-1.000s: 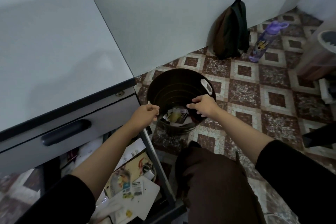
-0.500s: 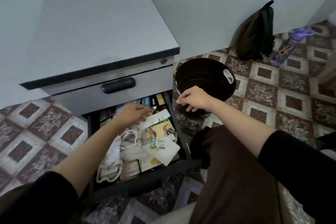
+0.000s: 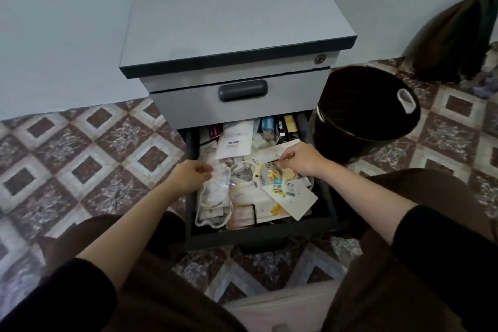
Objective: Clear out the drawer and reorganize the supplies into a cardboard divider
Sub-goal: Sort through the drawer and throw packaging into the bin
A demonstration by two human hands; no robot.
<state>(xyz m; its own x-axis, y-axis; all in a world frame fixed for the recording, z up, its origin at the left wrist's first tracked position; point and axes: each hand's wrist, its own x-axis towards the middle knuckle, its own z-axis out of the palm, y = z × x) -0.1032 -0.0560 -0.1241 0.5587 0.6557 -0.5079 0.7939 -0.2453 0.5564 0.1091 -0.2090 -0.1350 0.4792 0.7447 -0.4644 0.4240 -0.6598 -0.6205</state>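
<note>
The right hand point(image 3: 299, 160) has left the bin point(image 3: 363, 129) for the drawer point(image 3: 258, 236), beside the left hand point(image 3: 188, 175)

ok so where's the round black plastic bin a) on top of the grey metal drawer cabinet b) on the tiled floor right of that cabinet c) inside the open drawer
b: the round black plastic bin stands on the patterned tile floor, right of the grey metal drawer cabinet and its open drawer.
</note>
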